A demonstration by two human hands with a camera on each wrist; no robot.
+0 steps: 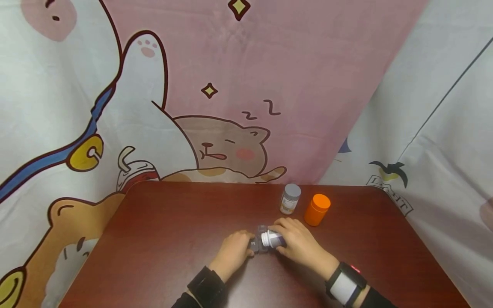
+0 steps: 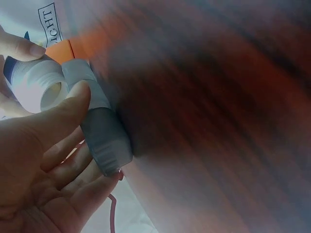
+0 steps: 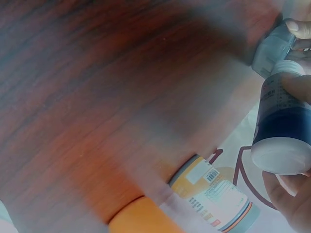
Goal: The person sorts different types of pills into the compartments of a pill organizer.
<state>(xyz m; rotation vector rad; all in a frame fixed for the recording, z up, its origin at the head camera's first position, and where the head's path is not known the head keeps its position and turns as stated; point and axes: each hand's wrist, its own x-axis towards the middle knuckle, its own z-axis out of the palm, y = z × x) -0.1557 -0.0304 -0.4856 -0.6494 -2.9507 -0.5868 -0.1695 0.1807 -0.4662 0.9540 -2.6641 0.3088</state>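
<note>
My left hand [image 1: 233, 250] grips a small grey case with clear parts [image 2: 107, 138], its thumb on the near side and fingers around the other. It rests low at the tabletop. In my right hand [image 1: 298, 241] is a white pill bottle with a dark blue label [image 3: 284, 121], uncapped and tipped onto its side. The threaded mouth points left, right over the clear part of the case in the head view. Something pale yellow shows inside that mouth in the left wrist view. My palm hides part of the bottle's label.
Behind my right hand stand a white bottle with a grey lid [image 1: 290, 199] and an orange bottle [image 1: 317, 209]. The dark red-brown wooden table [image 1: 173, 222] has its back edge against a cartoon-printed curtain [image 1: 308, 85].
</note>
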